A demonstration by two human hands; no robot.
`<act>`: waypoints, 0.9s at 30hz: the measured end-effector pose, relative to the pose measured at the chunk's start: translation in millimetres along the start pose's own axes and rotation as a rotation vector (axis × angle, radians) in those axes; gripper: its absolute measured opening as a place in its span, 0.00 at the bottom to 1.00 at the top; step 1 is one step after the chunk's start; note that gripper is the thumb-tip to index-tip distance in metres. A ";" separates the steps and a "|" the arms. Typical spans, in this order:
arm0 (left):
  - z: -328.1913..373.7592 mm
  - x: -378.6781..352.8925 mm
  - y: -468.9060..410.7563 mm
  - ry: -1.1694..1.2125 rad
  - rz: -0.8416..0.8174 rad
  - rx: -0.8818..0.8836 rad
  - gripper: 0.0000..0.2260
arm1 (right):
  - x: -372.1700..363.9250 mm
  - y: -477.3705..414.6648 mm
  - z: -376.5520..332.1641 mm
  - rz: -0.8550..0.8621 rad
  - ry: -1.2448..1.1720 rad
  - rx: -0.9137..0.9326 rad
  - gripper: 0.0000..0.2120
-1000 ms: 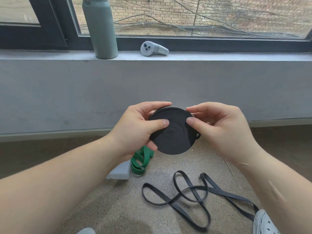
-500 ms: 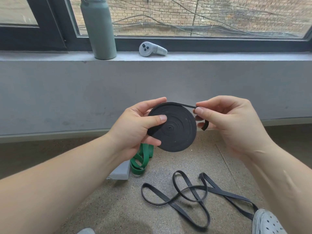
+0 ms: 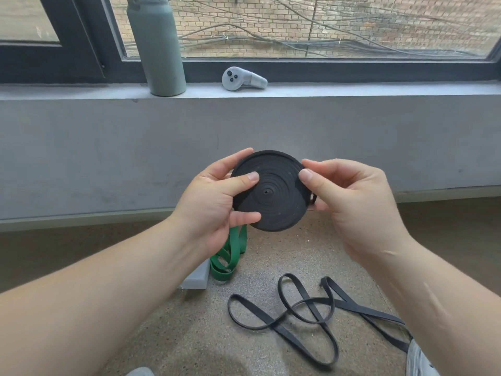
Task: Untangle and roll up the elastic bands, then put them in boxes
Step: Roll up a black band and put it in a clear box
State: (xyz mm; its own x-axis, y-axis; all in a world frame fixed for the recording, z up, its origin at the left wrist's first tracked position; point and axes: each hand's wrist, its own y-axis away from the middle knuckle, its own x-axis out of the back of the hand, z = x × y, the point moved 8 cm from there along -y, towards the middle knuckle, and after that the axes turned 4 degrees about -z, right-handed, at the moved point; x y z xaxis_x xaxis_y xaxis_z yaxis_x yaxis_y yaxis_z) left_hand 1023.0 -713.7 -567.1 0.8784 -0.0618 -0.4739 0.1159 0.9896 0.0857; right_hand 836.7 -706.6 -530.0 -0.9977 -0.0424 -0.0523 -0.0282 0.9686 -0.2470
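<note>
- Closest in, a loose black elastic band (image 3: pixel 326 284) lies in tangled loops on the speckled floor (image 3: pixel 189 335).
- Just past it, a green elastic band (image 3: pixel 230 256) sits bunched against a grey box (image 3: pixel 196 278).
- Above those, held in the air: the rolled black band (image 3: pixel 273 196), a flat coil. The left hand (image 3: pixel 211 202) has its fingers curled round the left edge with the thumb on the face, and the right hand (image 3: pixel 352 202) pinches the right edge.
- Furthest back, on the windowsill (image 3: pixel 352 89), there's a grey-green bottle (image 3: pixel 160 50) and a VR controller (image 3: pixel 242 78).
</note>
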 end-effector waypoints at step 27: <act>64.4 63.1 -9.5 -0.106 -0.030 -0.072 0.10 | -71.9 -17.8 -23.6 0.149 0.034 -0.099 0.06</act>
State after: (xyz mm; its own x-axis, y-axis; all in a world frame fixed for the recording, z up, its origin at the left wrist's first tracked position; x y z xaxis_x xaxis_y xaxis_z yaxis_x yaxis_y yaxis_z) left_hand 1107.2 -735.4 -541.4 0.9197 -0.1010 -0.3794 0.1125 0.9936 0.0082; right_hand 907.5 -715.0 -499.0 -0.9928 0.1099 -0.0479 0.1157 0.9830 -0.1424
